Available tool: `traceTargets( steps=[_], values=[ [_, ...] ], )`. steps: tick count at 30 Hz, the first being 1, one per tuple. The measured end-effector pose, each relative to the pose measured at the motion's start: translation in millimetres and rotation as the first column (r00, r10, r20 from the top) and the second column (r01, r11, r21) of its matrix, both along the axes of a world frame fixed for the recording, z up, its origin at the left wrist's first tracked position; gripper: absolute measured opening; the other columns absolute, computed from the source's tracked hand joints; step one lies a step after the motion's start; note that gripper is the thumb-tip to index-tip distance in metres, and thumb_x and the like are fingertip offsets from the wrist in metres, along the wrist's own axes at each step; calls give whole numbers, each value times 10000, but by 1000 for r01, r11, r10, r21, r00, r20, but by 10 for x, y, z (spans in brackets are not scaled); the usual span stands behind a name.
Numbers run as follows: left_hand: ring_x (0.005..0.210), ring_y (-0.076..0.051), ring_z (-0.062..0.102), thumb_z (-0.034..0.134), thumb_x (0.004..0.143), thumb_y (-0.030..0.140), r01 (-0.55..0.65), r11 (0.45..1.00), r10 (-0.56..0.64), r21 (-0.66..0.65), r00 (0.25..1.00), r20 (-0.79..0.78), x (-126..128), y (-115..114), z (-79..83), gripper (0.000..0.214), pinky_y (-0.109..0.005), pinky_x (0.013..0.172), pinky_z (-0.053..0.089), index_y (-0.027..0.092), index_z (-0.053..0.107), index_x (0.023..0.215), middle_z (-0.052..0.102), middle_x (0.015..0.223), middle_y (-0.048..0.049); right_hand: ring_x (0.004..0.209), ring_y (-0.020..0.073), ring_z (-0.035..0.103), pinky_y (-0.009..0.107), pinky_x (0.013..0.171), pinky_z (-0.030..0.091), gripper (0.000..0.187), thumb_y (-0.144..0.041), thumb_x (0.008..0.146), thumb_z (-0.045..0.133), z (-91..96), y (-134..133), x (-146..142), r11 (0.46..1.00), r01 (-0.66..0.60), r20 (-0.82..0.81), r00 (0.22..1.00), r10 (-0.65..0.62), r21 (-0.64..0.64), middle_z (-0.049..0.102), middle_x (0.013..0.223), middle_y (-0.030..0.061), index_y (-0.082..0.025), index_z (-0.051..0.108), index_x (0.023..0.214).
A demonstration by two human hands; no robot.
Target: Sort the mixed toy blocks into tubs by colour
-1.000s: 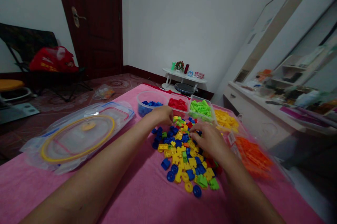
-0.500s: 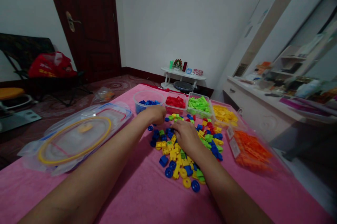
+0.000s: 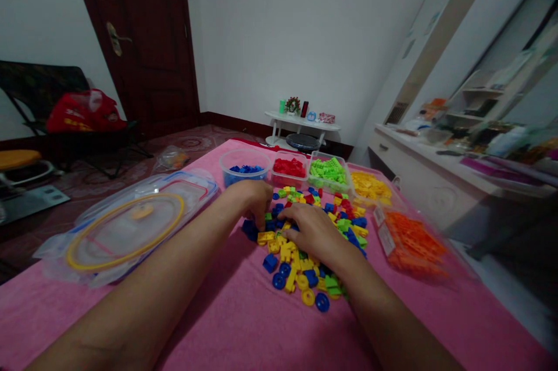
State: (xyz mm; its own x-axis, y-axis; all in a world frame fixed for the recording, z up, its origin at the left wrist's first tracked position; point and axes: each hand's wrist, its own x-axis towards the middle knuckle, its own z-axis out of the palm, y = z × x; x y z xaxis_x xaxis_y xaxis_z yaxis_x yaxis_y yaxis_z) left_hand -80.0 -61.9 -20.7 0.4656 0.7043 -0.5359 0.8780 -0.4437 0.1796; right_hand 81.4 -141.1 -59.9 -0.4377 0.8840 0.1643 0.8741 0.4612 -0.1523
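A heap of mixed building blocks (image 3: 285,252) in yellow, blue, green and red lies on the pink cloth (image 3: 226,301). My left hand (image 3: 258,199) reaches down at the heap's left edge, fingers bent and closed beside some dark blue blocks (image 3: 250,230). What its fingertips hold, if anything, is hidden. My right hand (image 3: 311,228) rests low over the middle of the heap, thumb and fingers apart, fingertips among blue and yellow pieces. Just behind my left hand stands a round clear bowl (image 3: 223,168) with blue blocks inside.
Beyond the heap are clear boxes of red blocks (image 3: 289,168), green blocks (image 3: 328,171) and yellow blocks (image 3: 370,188). At the right is a box of orange pieces (image 3: 414,243). Stacked clear lids (image 3: 126,231) lie on the left. A white cabinet (image 3: 405,156) stands beyond the right side.
My left hand has come down and nearer from beside the blue bowl to the blue blocks. My right hand has shifted slightly, its thumb now spread from the fingers.
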Motion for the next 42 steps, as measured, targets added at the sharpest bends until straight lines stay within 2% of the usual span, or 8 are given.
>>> traceTargets(
  steps=[7,10,13,15,17,23,31,42],
  values=[
    [541,-156,612,654,548,116,0,1000,2,-31,997,77,39,-7,-68,496,-232,512,495,154,662,1042,696,744,-58,844,193,598,278,686,392,258,-203,763,544,23,51,98,989,145,75,987,-144,-14,672,920,42,-238,668,986],
    [606,-177,633,598,565,99,54,984,-68,172,995,77,32,16,-59,439,-242,567,490,152,695,990,700,723,-69,884,184,584,276,729,403,241,-193,797,498,23,68,68,987,156,34,987,-157,31,655,960,51,-236,683,945],
    [763,-203,648,599,605,173,-16,884,-72,468,983,170,26,76,-95,344,-244,652,477,176,718,928,712,828,-82,1034,192,527,294,868,383,325,-168,798,497,-9,86,-12,993,75,-9,997,-74,92,621,1093,52,-237,646,1078],
    [829,-203,640,592,629,209,-96,823,-55,561,968,246,31,124,-151,327,-235,681,464,185,719,930,710,905,-82,1095,206,489,319,921,361,380,-181,791,517,-45,94,-69,996,11,6,1000,-11,86,598,1163,57,-229,606,1158],
    [834,-191,634,596,630,219,-101,834,-73,543,955,289,40,171,-219,359,-220,681,454,189,710,968,708,937,-74,1096,221,483,343,925,359,383,-204,782,541,-79,94,-111,998,-5,36,999,3,70,598,1160,75,-215,603,1160],
    [770,-154,625,592,643,204,178,926,-289,332,901,323,58,243,-341,399,-191,654,445,184,686,1031,713,908,-45,970,220,533,340,840,385,285,-193,734,591,-86,76,-92,992,76,48,996,-81,104,652,986,63,-250,671,1002],
    [672,-128,598,668,594,242,202,971,-233,125,911,340,55,177,-294,450,-172,525,420,163,636,1035,696,896,-28,941,185,595,285,823,408,211,-233,751,634,-35,144,122,998,14,-55,998,-17,-64,699,970,20,-259,710,946],
    [661,-156,583,608,537,171,130,927,-255,352,907,336,163,107,-343,349,-218,567,428,152,690,875,679,775,-36,797,150,625,236,705,439,223,-91,671,629,37,160,266,987,1,-191,981,-32,-162,706,859,6,-212,719,835]
  ],
)
